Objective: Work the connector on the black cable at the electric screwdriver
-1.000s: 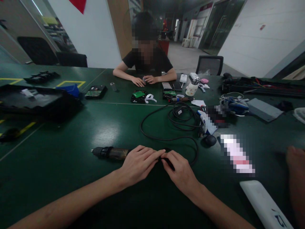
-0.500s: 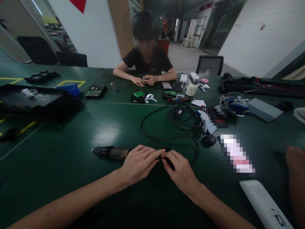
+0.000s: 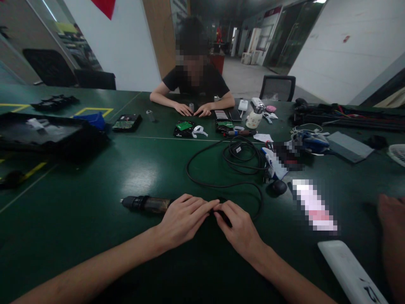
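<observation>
A dark electric screwdriver (image 3: 148,204) lies on the green table, its tip pointing left. My left hand (image 3: 183,217) is closed around its rear body, which the fingers mostly hide. My right hand (image 3: 238,221) pinches at the screwdriver's tail end, where the black cable (image 3: 257,185) comes in. The fingertips of both hands meet there, and the joint between cable and tool is covered. From my right hand the cable loops away to a coil (image 3: 243,156) farther up the table.
Across the table a person (image 3: 193,80) sits near circuit-board units (image 3: 184,126) and a small metal cylinder (image 3: 191,107). A black tray (image 3: 47,139) stands at left. To the right are a computer mouse (image 3: 278,187), a white slab (image 3: 351,270) and another person's arm (image 3: 392,228).
The person opposite has let go of the small cylinder, which stands upright between their lowered hands. My hands keep almost the same position on the screwdriver and cable.
</observation>
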`<action>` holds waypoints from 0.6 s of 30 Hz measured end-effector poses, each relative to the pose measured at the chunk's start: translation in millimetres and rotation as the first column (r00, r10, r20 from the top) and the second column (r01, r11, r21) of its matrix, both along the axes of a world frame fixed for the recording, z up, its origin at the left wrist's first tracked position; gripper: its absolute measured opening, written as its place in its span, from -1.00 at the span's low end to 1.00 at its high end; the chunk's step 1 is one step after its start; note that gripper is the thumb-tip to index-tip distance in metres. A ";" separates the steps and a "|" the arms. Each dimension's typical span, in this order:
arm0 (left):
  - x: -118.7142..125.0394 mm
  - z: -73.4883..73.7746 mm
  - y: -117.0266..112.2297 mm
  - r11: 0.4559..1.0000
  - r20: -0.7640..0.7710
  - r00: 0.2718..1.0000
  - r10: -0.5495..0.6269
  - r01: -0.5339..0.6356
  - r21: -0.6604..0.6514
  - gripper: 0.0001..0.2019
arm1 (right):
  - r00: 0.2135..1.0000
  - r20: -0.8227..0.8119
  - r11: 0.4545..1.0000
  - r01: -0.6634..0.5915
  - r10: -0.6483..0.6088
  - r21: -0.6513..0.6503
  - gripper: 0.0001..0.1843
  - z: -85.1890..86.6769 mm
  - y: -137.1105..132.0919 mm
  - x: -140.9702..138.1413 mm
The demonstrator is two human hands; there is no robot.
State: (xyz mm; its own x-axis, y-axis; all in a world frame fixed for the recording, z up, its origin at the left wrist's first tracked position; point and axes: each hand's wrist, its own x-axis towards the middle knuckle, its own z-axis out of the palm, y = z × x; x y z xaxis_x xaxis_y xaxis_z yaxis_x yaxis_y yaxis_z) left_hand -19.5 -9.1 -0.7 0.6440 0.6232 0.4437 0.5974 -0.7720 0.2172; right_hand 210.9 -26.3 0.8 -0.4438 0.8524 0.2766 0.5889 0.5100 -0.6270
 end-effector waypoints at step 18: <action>-1.1 1.2 -0.6 0.999 0.013 1.000 -0.027 0.027 -0.041 -0.49 | 1.000 0.002 1.000 -0.005 0.005 0.016 -0.87 4.1 0.0 -0.8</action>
State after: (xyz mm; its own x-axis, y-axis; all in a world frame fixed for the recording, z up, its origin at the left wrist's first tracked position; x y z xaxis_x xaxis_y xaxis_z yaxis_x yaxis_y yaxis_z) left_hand -20.5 -9.8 0.5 0.6557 0.6237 0.4255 0.5736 -0.7780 0.2564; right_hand 210.1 -26.3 5.0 -0.4487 0.8456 0.2892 0.5877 0.5230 -0.6173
